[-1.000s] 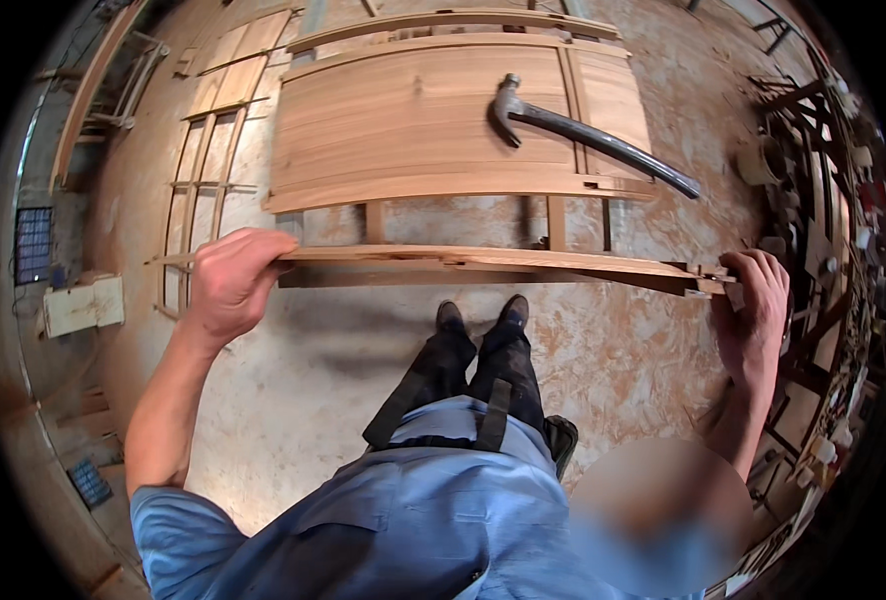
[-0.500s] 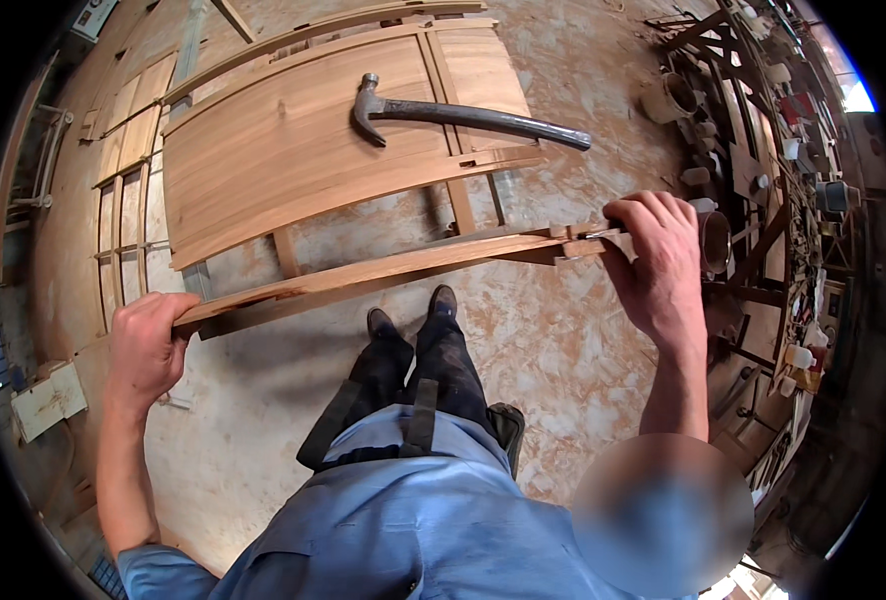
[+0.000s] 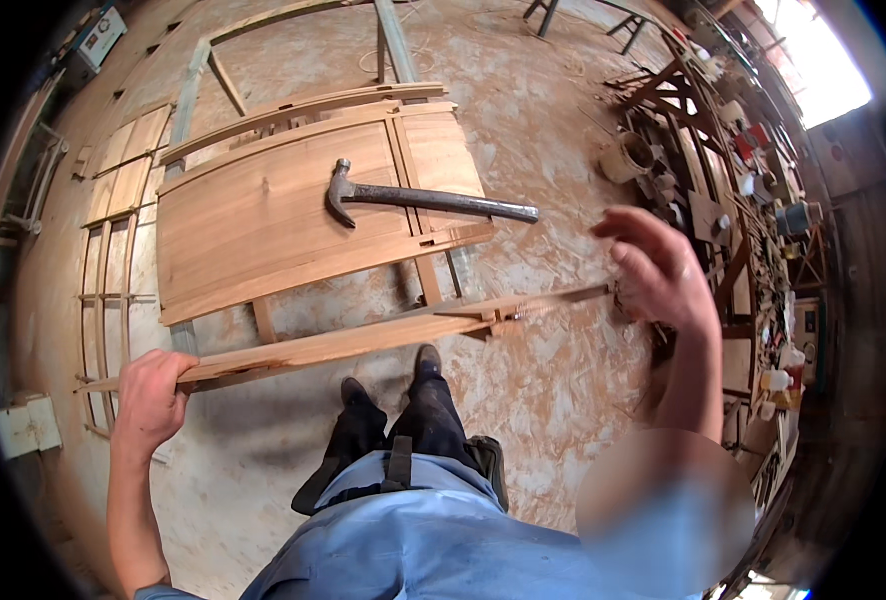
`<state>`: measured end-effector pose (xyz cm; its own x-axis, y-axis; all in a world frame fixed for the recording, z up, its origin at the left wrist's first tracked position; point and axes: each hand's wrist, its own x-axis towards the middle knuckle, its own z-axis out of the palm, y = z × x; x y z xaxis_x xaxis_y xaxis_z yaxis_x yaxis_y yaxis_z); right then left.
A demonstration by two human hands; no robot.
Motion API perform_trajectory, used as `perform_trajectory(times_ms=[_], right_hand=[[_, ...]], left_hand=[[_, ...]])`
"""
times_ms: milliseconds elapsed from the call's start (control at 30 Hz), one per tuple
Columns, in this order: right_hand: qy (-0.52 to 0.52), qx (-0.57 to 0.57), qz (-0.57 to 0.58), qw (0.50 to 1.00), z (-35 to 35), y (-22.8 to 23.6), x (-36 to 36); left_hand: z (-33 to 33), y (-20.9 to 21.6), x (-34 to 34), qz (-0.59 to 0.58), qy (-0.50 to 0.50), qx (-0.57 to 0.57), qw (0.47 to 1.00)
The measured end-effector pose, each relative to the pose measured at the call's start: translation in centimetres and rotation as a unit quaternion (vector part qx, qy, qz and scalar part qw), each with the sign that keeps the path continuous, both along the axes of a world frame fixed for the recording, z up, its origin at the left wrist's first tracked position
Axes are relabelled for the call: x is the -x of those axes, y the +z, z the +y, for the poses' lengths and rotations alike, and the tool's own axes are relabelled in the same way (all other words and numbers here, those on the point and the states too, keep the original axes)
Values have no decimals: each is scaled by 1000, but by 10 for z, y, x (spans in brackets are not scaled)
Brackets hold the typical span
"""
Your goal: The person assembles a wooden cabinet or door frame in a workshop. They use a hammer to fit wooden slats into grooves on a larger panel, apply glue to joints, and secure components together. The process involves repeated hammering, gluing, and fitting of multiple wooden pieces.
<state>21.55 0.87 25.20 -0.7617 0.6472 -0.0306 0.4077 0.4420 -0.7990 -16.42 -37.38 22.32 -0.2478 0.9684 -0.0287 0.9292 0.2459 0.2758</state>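
Note:
My left hand (image 3: 153, 398) is closed round the left end of a long wooden rail (image 3: 338, 343), which I hold up in front of my legs. At its right end the rail has a stepped, cut joint. From there a thin, motion-smeared strip (image 3: 568, 296) reaches toward my right hand; I cannot make out what it is. My right hand (image 3: 658, 268) is raised just beyond that strip, its fingers apart and curved. Past the rail, a claw hammer (image 3: 433, 200) lies on a wooden panel (image 3: 273, 215) set in a frame, its head to the left.
Metal supports (image 3: 393, 45) show beyond the panel. More slatted wooden frames (image 3: 113, 265) lie at the left. Along the right runs a cluttered rack with a bucket (image 3: 625, 157), containers and scraps. My feet (image 3: 426, 362) stand on the stained floor below the rail.
My right hand has come off the rail's right end, its fingers opening. The rail's right end sits lower and further left in view. My left hand keeps its grip; the view has shifted.

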Motion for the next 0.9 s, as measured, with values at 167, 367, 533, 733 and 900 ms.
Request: perform_trajectory(times_ms=[167,367,533,733,900], right_hand=[[24,11,-170,985,91,-68,25],[192,-191,-256,928,125,-200,67],[206,-108,-315,920,144,-247,94],[225,-128,-358,897,149,-255,115],[193,-146,-360,901,132,-185,119]], left_hand=[[6,-2,0,6,34,7,999],[13,4,-4,24,47,33,998],[21,11,-14,58,86,72,992],[25,11,-20,76,102,60,990],[16,10,-17,51,120,65,989]])
